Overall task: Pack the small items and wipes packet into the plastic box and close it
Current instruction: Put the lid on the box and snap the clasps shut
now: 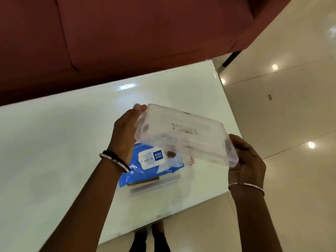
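Observation:
A clear plastic box is held tilted in the air above the table, blurred. My left hand grips its left end and my right hand grips its right end. Below it on the table lies a blue wipes packet with a white label flap. A small brown item shows on the packet at the box's lower edge. A small red-and-white item peeks out to the packet's right. A flat brown piece and a clear strip lie at the packet's near edge.
The white glossy table spreads left of the items; its right edge and near edge drop to a shiny beige floor. A dark red sofa runs along the far side. My feet show under the near edge.

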